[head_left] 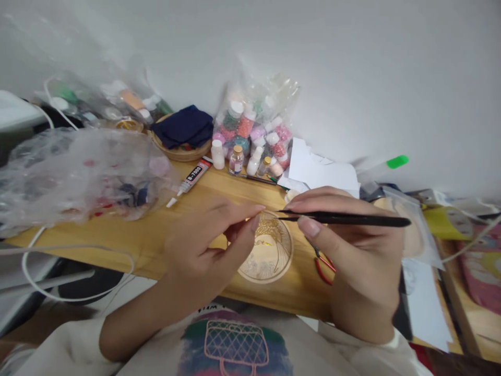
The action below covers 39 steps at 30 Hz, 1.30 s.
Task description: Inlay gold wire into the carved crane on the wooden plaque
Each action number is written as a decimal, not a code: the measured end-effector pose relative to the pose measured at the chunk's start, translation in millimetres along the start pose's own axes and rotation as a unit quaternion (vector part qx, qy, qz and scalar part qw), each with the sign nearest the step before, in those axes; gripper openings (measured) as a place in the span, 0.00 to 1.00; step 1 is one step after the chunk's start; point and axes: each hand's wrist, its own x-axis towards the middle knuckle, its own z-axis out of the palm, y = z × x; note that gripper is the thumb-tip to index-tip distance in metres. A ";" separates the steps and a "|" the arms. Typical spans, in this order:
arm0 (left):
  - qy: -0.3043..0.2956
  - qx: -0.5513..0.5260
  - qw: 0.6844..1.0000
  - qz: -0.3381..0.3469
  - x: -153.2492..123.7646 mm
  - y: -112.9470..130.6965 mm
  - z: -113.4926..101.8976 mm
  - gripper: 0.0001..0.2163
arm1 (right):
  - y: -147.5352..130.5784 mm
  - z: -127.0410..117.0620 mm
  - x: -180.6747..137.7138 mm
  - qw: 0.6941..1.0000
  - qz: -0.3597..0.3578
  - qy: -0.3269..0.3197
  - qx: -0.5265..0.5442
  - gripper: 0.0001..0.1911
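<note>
Wooden disc [266,257] with gold wire [270,231] on it lies flat on the worktop [151,248], close to the front edge, seen from the head camera. It sits under and between the two hands. The right hand [362,256] grips black tweezers [348,218] with the thumb on one side and the fingers on the other. The two thin tips are a little bit apart and point at the left hand [211,245]. On that hand, the thumb and first finger are bent close together over the disc's left side; I cannot tell if they pinch something tiny. Wire bends fill the top part of the disc, while the bottom part looks paler and plainer. My guess is that a small bit is being worked on in the air, above the disc. The next move seems to need very still hands, so the tips can meet the right spot without bumping the wire. Red-handled pliers [318,268] lie just right of the disc, partly behind the right hand. A tube of B-7000 glue [193,175] lies farther back, toward the worktop's back edge.
</note>
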 end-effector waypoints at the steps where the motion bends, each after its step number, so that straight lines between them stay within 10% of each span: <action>1: 0.000 -0.003 1.000 -0.004 -1.1 0.0 -0.9 0.10 | 0.5 0.2 0.4 1.000 0.003 -0.008 0.009 0.11; 14: -0.054 -0.408 0.892 -0.184 16.9 8.2 8.6 0.04 | 23.0 8.2 5.4 0.977 -0.015 -0.011 0.214 0.07; 39: -0.067 -0.462 0.869 -0.166 8.9 12.3 19.3 0.07 | 15.6 11.5 8.9 0.958 0.002 -0.012 0.288 0.04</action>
